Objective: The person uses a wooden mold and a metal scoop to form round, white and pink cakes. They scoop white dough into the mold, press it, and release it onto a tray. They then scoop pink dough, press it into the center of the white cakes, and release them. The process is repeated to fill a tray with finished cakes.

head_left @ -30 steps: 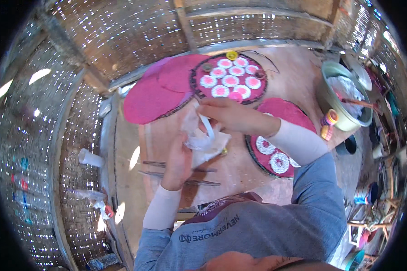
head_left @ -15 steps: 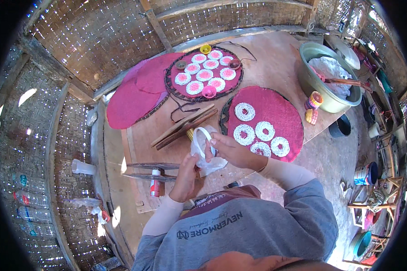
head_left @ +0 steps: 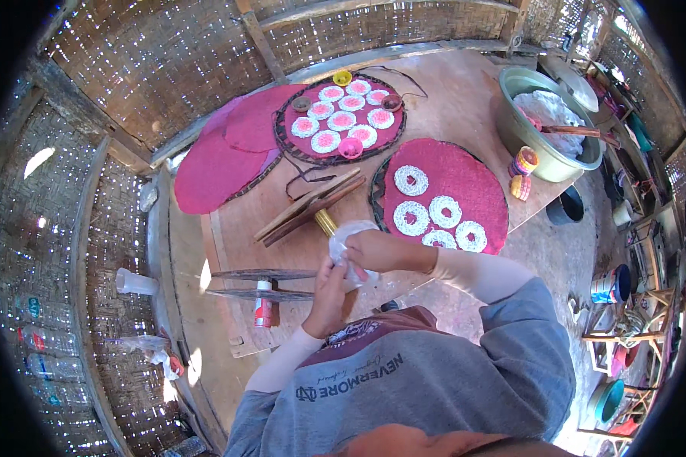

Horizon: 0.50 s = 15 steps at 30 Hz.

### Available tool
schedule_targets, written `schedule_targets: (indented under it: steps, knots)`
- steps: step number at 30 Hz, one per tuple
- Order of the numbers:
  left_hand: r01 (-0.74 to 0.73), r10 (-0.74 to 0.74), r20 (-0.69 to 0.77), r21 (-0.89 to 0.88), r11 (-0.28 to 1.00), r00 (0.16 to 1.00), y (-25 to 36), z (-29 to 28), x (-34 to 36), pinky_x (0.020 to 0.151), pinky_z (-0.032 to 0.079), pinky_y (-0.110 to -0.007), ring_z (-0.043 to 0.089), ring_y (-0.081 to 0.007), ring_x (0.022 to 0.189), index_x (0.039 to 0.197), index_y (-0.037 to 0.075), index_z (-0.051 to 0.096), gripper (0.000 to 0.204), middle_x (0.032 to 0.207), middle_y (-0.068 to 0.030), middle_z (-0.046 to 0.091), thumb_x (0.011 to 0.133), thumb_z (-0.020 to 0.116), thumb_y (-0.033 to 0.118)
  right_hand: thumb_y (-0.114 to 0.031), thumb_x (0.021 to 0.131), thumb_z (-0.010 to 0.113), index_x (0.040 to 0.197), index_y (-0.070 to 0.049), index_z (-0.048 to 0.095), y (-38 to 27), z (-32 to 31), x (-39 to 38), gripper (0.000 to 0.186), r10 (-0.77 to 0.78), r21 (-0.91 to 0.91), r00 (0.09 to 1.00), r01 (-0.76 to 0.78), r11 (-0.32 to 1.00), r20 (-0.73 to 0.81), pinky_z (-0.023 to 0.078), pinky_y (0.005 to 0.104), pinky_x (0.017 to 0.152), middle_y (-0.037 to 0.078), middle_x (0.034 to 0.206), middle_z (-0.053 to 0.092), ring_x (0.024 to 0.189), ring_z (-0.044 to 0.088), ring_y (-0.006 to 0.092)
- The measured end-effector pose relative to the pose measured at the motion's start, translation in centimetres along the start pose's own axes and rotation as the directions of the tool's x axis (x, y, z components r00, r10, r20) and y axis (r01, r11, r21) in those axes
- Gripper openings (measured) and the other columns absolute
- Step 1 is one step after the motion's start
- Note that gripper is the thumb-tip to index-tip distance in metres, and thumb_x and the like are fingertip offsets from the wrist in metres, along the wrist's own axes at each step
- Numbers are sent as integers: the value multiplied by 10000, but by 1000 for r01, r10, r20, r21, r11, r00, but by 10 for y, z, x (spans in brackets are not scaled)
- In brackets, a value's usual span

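Translucent plastic bag is being held in both hands just in front of the person's chest, over the near part of the plywood desk. The right hand is curling its fingers closed around the bag's upper part, and the left hand is pinching the bag from below, its thumb pointing upward. A gold-coloured tube is showing at the bag's upper left; whether it is sitting inside the bag or behind it, I cannot tell. Beyond it, a split wooden piece is lying slantwise. Near the left hand, a red-and-white bottle with a white cap is lying across the lower of two dark wooden sticks.

To the right, white rings are resting on a pink cloth-topped round tray. Farther back, pink-centred white discs are covering another round tray, with small bowls sitting around its edge. At the far right, a pale green tub is holding a white bundle and a wooden-handled tool.
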<state>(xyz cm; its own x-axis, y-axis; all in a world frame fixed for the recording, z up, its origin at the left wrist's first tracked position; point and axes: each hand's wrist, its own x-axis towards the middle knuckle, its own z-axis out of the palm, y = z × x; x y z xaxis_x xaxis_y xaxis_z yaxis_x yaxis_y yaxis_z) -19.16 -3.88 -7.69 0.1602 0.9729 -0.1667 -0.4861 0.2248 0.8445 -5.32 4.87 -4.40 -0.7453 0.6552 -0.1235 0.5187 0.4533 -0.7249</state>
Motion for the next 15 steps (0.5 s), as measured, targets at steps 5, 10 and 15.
schedule_targets:
  steps: [5, 10, 15]
  knots:
    - [-31, 31, -42, -11, 999, 999, 6, 4, -5, 845, 430, -299, 534, -128, 925, 1159, 40, 465, 243, 1022, -44, 559, 957, 402, 158, -165, 825, 506, 845, 6, 614, 5, 17, 16, 203, 143, 12, 979, -143, 990, -146, 486, 421, 684, 148, 695, 638, 735, 637, 319]
    - [-2, 2, -31, -2, 1000, 1000, 8, -15, -4, 933, 399, -306, 504, -148, 1075, 1238, 23, 440, 314, 1153, -69, 535, 953, 402, 150, -198, 739, 573, 832, 9, 644, 21, 32, 26, 238, -179, -207, 960, 135, 969, -214, 501, 441, 677, 200, 781, 646, 747, 646, 339]
    - [-54, 54, 39, -10, 999, 998, 3, -12, -8, 962, 389, -314, 497, -170, 1116, 1225, 7, 447, 305, 1179, -80, 530, 956, 391, 140, -183, 715, 597, 806, -16, 659, 28, 33, 26, 200, -57, -421, 990, 106, 901, 128, 493, 447, 703, 193, 806, 645, 774, 633, 354]
